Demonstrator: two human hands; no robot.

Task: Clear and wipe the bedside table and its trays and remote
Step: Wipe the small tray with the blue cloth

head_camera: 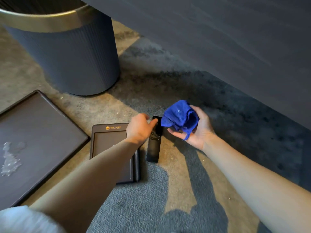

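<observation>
- Head view looks down at a carpeted floor (168, 195), tan with grey-blue patches, and everything sits on it, not on a tabletop.
- The remote (154, 145) is a slim black bar lying flat on the carpet, long axis running away from the camera, small buttons on its far half. It's just right of the small tray (116, 128).
- Left hand (139, 128) reaches over the remote's far end, a fingertip touching the button area, other fingers loosely curled, not gripping anything.
- Right hand (196, 130) is palm-up and wrapped around a bunched bright blue cloth (180, 117), held just right of the remote's top.
- The small tray is dark, rectangular, with a gold logo on its far border and a recessed middle; the left forearm crosses over it.
- The big tray (42, 132) at left is dark too, with a raised rim and a puddle of clear liquid (11, 158) on it.
- A ribbed grey bin (72, 56) with a metal-looking rim stands behind the trays.
</observation>
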